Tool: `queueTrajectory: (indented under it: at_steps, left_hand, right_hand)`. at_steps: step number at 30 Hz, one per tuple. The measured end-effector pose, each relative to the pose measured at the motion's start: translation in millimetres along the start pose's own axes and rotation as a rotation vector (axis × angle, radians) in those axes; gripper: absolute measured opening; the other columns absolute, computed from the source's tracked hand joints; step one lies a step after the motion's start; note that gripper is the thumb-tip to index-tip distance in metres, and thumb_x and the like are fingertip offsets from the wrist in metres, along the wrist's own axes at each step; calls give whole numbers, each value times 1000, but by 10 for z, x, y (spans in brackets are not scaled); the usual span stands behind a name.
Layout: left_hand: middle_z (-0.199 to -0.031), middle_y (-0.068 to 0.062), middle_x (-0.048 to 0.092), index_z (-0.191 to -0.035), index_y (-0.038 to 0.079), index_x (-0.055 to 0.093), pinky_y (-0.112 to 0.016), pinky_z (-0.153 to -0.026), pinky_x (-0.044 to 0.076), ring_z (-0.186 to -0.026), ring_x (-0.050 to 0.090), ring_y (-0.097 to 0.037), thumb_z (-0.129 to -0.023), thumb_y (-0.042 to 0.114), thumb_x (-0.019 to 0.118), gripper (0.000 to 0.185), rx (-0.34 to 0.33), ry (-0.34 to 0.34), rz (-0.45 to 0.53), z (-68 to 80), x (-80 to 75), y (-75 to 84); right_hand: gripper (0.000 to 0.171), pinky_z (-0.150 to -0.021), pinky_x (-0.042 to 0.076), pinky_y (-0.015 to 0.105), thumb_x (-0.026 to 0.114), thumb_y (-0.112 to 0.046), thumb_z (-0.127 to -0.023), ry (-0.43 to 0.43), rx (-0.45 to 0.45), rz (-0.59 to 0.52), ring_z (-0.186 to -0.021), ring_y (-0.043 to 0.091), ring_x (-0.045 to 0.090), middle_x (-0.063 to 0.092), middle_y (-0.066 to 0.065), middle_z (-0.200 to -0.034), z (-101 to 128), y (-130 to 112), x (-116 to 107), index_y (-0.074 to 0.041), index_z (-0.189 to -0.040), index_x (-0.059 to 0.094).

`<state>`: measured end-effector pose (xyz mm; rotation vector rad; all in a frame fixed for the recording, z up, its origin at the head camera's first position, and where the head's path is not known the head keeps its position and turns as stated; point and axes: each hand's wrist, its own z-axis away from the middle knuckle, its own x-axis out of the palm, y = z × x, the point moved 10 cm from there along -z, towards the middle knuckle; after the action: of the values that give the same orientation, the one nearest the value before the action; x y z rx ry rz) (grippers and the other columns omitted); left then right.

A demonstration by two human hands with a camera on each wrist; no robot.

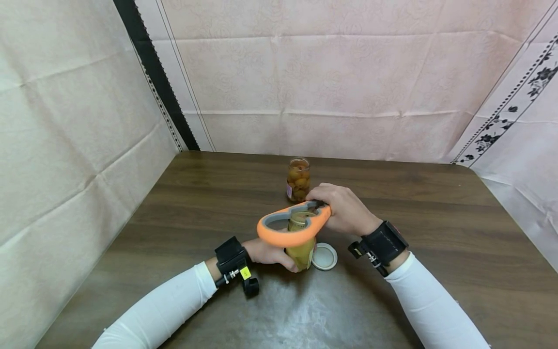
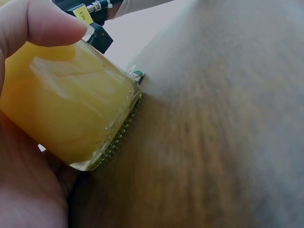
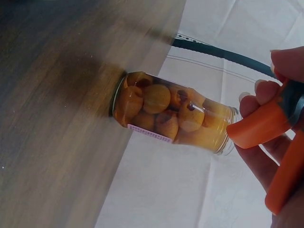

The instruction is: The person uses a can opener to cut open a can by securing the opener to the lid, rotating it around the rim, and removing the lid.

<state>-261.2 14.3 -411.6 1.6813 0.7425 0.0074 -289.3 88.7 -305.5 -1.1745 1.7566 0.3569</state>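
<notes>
My left hand [image 1: 271, 254] grips a glass jar [image 1: 301, 254] of yellow contents, low around its side. In the left wrist view the thumb lies across the yellow jar [image 2: 71, 104], whose ridged base is close over the table. An orange jar opener [image 1: 285, 239] with a grey inner lining overlaps the jar's top in the head view. Its right end is in my right hand [image 1: 348, 208], fingers wrapped around the handles. In the right wrist view only part of the orange opener [image 3: 259, 126] shows.
Behind the hands stands a jar of round brown fruit [image 1: 298, 182], its rim showing no lid. A white-rimmed lid [image 1: 324, 257] lies beside the held jar. The wooden table [image 1: 209, 194] ends at a cloth-covered wall [image 1: 331, 87].
</notes>
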Motion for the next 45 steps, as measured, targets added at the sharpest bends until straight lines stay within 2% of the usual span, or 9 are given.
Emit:
queueTrajectory:
  at_steps: [1,6,9,14,17,20,28,34,45]
  left_hand:
    - [-144,-23,48,-153,0,30,-30,-120,31,-134,42,-9,-74,11,80,94,-2,1,15,-4,-1,0]
    - [-139,-26,49,-150,-1,31,-29,-117,31,-129,44,-9,-73,12,78,92,-46,-8,49,-13,26,-34]
    - [-124,-27,56,-138,-5,42,-30,-109,40,-115,53,-10,-73,9,73,73,-81,-31,98,-12,68,-64]
    - [-120,-23,57,-130,-2,49,-28,-99,47,-101,57,-10,-75,8,72,61,-161,-44,128,15,94,-130]
    - [-122,-22,58,-131,-1,50,-28,-101,47,-104,57,-8,-75,9,73,62,-176,-44,100,12,91,-154]
    - [-125,-23,57,-131,-2,50,-29,-104,45,-108,57,-7,-74,11,73,63,-163,-47,75,-6,89,-159]
    - [-124,-24,56,-130,-1,50,-31,-107,44,-110,56,-7,-74,12,73,62,-154,-46,103,-2,94,-140]
    - [-124,-22,56,-130,0,50,-31,-105,45,-109,57,-9,-75,11,74,61,-174,-37,141,6,96,-143]
    - [-128,-21,56,-133,3,50,-32,-107,45,-113,57,-10,-77,10,72,60,-203,-43,123,33,93,-158]
  right_hand:
    - [18,-73,52,31,82,-15,-84,2,8,-8,-85,7,59,69,-7,-95,2,11,-5,-19,-99,73]
    - [15,-69,51,30,76,-8,-86,-2,53,-27,-77,7,57,68,-7,-89,8,58,-20,-19,-96,73]
    - [17,-68,50,29,73,-3,-86,-7,89,-62,-73,8,56,68,-6,-85,14,95,-27,-18,-94,73]
    - [23,-65,48,28,73,2,-82,-23,150,-141,-68,10,54,68,-7,-80,46,173,-23,-17,-94,74]
    - [25,-63,47,28,74,4,-80,-28,163,-176,-66,9,53,68,-7,-78,75,199,-26,-16,-96,74]
    - [25,-62,48,27,76,3,-80,-23,156,-196,-65,9,54,68,-7,-78,104,202,-43,-15,-97,74]
    - [26,-59,44,24,74,4,-80,-41,192,-216,-63,7,51,63,-7,-74,191,231,-52,-15,-97,73]
    - [25,-59,42,24,76,4,-80,-51,189,-238,-64,8,50,59,-5,-75,270,253,-35,-9,-100,70]
    - [40,-57,46,23,77,5,-78,-54,221,-286,-65,7,53,62,-1,-84,416,307,-16,-10,-112,63]
